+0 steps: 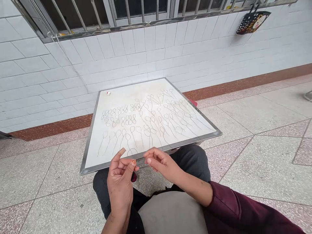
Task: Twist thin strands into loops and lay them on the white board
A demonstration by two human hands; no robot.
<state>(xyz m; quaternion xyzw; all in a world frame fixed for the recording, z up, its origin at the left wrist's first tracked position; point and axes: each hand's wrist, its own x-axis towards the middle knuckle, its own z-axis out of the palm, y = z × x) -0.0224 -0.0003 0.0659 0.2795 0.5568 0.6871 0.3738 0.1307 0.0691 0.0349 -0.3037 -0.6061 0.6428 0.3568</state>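
Thin dark wire pieces lie in rows on the white table. At the left and middle are small figure-eight wire shapes; nearer the front and to the right are wires with one loop and a long tail. My left hand is in front of the table's near edge, thumb and index finger pinched, a wrap on one raised fingertip; a thin wire seems to rise from the pinch. My right hand is just to its right, fingers curled and thumb near them; anything between them is too small to make out.
A tiny white and red object sits at the table's far left corner. Behind stands a white tiled wall with a barred window and a hanging black patterned basket. My knees are under the table's near edge.
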